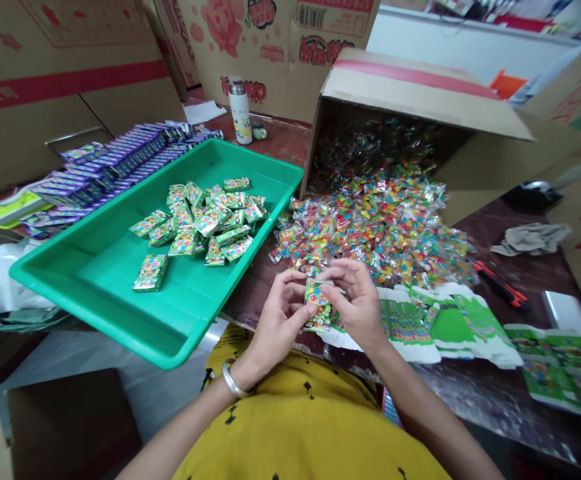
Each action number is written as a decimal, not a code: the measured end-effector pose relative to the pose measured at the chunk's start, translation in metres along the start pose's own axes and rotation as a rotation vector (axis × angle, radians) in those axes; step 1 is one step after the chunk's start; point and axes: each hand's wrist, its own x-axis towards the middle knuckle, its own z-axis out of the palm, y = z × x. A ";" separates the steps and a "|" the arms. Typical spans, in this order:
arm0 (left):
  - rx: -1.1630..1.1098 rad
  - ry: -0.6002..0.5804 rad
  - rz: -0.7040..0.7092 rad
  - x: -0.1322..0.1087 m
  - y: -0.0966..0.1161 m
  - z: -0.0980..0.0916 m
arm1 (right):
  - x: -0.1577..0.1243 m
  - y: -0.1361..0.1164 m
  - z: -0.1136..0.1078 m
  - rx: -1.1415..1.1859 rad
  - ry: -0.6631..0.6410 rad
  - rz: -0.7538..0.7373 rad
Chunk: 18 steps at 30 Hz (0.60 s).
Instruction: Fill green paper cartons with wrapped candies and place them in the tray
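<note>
Between my two hands, a small green printed box (319,308) is held above the table's front edge. My left hand (281,319) grips its left side with thumb and fingers, and my right hand (354,303) pinches its right side. Just beyond my fingers lies a heap of small clear packets of colorful candy (370,227). Flat green unfolded cartons (435,323) lie right of my right hand. To the left, a green tray (105,280) holds a pile of closed green boxes (210,220), with one box (150,273) apart from the pile.
An open cardboard box (420,80) lies on its side behind the packets. Purple boxes (120,160) are stacked left of the tray. A bottle (240,113) and a small cup (259,131) stand at the back. Red-handled pliers (500,285) and a cloth (533,239) are at right.
</note>
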 end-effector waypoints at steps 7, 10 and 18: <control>0.136 0.035 0.040 -0.003 -0.005 -0.001 | 0.014 -0.002 -0.008 -0.009 -0.131 0.177; 0.173 0.011 0.071 -0.004 -0.004 -0.001 | 0.021 -0.005 -0.012 -0.033 -0.134 0.225; 0.225 -0.012 0.034 -0.005 0.001 -0.006 | 0.021 -0.009 -0.011 -0.099 -0.143 0.130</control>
